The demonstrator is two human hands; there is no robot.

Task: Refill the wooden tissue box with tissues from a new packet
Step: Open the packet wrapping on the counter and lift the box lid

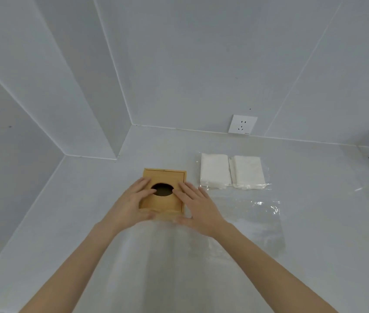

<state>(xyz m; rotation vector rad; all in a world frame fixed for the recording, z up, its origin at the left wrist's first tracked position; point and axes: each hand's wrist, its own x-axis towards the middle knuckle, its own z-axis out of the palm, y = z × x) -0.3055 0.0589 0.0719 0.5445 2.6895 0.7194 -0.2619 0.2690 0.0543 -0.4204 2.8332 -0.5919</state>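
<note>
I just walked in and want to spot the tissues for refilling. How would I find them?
Start at the wall socket above the white counter. Directly below it lie the tissues: two white stacks side by side on clear plastic wrap, right of the wooden box, the only soft white bundles there.

White walls (190, 64), socket (242, 124), perhaps tiled.

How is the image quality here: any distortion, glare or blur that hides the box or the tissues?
Head view: wide-angle bending of the wall seams; light even and soft, shadows faint; glare on the clear plastic wrap; thumbs slightly blurred at the wooden tissue box; tissues pale against the counter but readable.
</note>
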